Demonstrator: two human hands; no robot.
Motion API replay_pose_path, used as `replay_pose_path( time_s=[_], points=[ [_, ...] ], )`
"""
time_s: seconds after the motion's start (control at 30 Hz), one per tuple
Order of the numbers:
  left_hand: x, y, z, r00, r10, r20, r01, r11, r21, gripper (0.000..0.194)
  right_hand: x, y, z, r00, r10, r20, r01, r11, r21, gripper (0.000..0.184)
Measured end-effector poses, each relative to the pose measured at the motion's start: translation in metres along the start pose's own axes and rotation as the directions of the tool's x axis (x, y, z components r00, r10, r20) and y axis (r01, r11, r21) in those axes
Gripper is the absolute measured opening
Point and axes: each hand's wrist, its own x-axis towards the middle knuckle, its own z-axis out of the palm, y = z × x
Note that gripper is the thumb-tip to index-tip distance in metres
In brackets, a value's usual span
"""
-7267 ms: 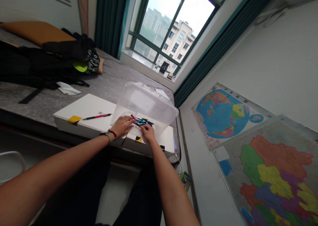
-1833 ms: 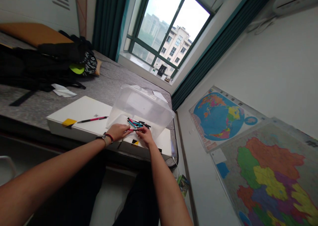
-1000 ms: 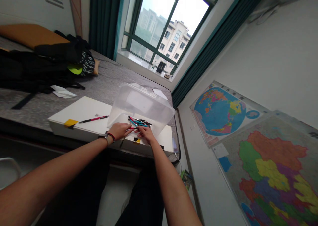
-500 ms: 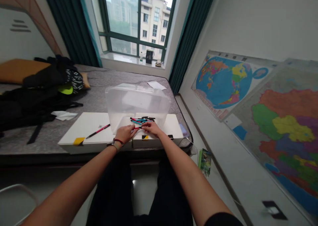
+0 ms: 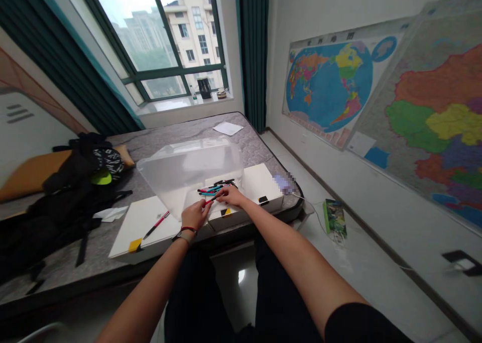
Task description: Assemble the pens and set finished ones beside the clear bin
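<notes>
Between my two hands is a red and black pen (image 5: 211,201), gripped at its red end by my left hand (image 5: 195,215) and at its dark end by my right hand (image 5: 230,196). The fingers of both hands are closed on it. Just beyond them, a pile of pens (image 5: 215,188) in turquoise, red and black lies by the clear plastic bin (image 5: 192,159), which is tipped on its side. Another red and black pen (image 5: 155,225) rests alone on the white box (image 5: 141,217) to the left of my left hand.
White boxes line the front edge of the mattress (image 5: 259,147). Dark bags and clothes (image 5: 64,192) lie at the left, with white paper (image 5: 110,214) beside them. A green box (image 5: 334,217) and a cable are on the floor at the right, below wall maps (image 5: 329,87).
My view has tilted and turned to the right. Both hands still hold the pen, which now slants more, its right end higher.
</notes>
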Motion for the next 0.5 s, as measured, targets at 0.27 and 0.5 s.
replay_pose_path(
  time_s=[0.27, 0.5],
  points=[
    [0.0007, 0.0007, -0.0002, 1.0, -0.011, -0.008, 0.011, 1.0, 0.003, 0.047, 0.0036, 0.0016, 0.0034, 0.993, 0.043, 0.107, -0.048, 0.998, 0.049, 0.031],
    [0.0021, 0.0012, -0.0018, 1.0, -0.012, 0.019, 0.013, 0.999, -0.04, 0.049, 0.0061, 0.0061, 0.0053, 0.996, 0.037, 0.076, -0.038, 0.999, 0.023, 0.023]
  ],
)
